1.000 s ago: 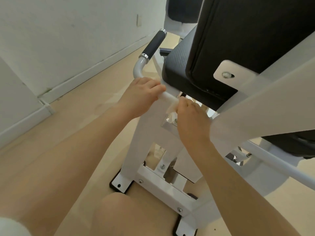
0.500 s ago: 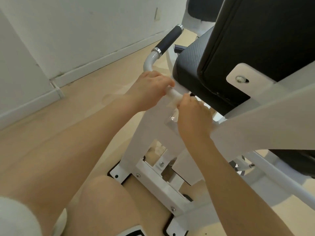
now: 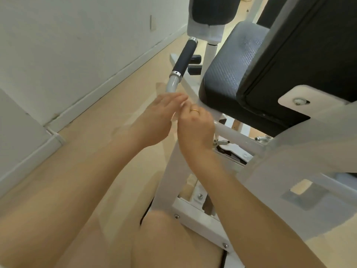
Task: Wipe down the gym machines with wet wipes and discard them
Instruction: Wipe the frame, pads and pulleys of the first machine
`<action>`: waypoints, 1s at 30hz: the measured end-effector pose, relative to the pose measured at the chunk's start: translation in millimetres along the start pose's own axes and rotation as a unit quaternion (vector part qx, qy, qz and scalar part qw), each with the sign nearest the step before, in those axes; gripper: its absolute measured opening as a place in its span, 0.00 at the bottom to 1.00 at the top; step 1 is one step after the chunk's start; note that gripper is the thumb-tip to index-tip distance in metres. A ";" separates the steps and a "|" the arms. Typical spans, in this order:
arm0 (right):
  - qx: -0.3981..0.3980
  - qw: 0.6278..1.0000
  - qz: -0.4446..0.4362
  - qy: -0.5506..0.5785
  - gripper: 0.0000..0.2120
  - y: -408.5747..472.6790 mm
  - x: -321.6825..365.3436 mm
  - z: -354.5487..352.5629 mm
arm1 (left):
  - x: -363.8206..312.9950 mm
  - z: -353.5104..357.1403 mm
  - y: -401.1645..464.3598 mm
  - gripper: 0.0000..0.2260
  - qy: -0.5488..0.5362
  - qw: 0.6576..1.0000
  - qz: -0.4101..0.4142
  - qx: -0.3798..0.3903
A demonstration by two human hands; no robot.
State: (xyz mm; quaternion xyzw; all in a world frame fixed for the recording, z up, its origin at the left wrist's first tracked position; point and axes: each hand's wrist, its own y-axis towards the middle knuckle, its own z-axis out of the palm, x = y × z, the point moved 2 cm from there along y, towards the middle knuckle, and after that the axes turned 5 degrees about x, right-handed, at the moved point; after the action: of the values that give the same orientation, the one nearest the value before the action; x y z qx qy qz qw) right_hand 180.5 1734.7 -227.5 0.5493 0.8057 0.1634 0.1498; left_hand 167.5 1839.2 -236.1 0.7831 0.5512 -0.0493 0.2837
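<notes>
head view: near the middle of the frame my left hand (image 3: 154, 120) and right hand (image 3: 195, 126) meet over the white handle bar (image 3: 229, 133) of the gym machine (image 3: 301, 171). the left hand's fingers look fairly straight and loose, reaching toward the right one. the right hand's fingers are curled, with a ring showing, but the blur and the back of the hand hide what they close on, so i cannot tell its grip. the wet wipe is not plainly visible; i judge it sits between the two hands, against the bar.

above them the bar bends up to a black foam grip (image 3: 184, 59) in the upper middle, just beside the black seat pad (image 3: 228, 74).

i expect the wipe to be light, limp and damp, prone to bunching, so wrapping it around the tube makes sense. the painted tube is stiff, smooth and likely slippery when wet; the foam grip should drag more.
</notes>
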 end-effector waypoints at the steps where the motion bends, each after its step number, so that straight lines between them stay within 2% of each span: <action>1: 0.002 1.000 0.011 0.006 0.16 2.3 3.7 2.0 | 14.0 -4.1 -3.3 0.28 -0.004 1.000 -0.021 -0.006; 4: -0.038 0.999 0.019 -0.014 0.08 -4.6 -3.0 10.2 | 45.6 -20.0 6.6 0.32 -0.006 0.999 -0.043 0.007; 7: -0.053 0.996 0.053 -0.050 0.12 -11.7 -3.5 13.7 | 72.4 -29.5 42.9 0.33 -0.011 0.997 -0.030 0.063; 10: -0.059 0.988 0.106 -0.099 0.09 -0.6 22.6 20.3 | 98.1 -22.7 67.8 0.33 -0.005 0.991 -0.007 0.133; 12: -0.047 0.985 0.136 -0.093 0.08 20.9 45.0 24.3 | 111.3 -18.9 70.4 0.35 -0.028 0.987 0.007 0.157; 15: -0.008 0.977 0.197 -0.083 0.07 57.4 69.6 31.1 | 120.0 -17.9 64.8 0.37 -0.037 0.985 0.104 0.132; 17: -0.006 0.969 0.235 -0.071 0.12 70.2 72.7 33.9 | 118.0 -17.7 66.1 0.36 -0.057 0.978 0.152 0.132; 19: -0.017 0.969 0.241 -0.051 0.12 68.2 70.3 34.2 | 115.3 -16.1 69.5 0.35 -0.088 0.972 0.158 0.149; 21: -0.048 0.972 0.225 -0.054 0.16 53.9 66.6 31.8 | 114.1 -13.8 71.1 0.35 -0.100 0.972 0.167 0.134; 23: -0.071 0.975 0.193 -0.085 0.15 33.1 62.9 27.0 | 115.1 -12.1 71.7 0.33 -0.094 0.974 0.170 0.113; 26: -0.076 0.973 0.171 -0.134 0.13 16.2 61.1 21.2 | 113.0 -13.1 70.2 0.30 -0.104 0.978 0.164 0.075; 28: -0.068 0.971 0.182 -0.141 0.10 26.9 66.7 23.9 | 108.8 -12.2 69.0 0.30 -0.134 0.977 0.153 0.059; 30: -0.052 0.968 0.201 -0.143 0.10 47.2 74.5 31.4 | 105.4 -9.3 67.4 0.25 -0.158 0.978 0.129 0.054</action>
State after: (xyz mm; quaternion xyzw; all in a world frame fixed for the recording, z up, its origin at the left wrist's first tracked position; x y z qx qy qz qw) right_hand 207.0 1823.6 -240.3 0.7088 0.6394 0.1520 0.2561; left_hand 266.3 1916.3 -243.1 0.8441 0.3904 -0.1650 0.3284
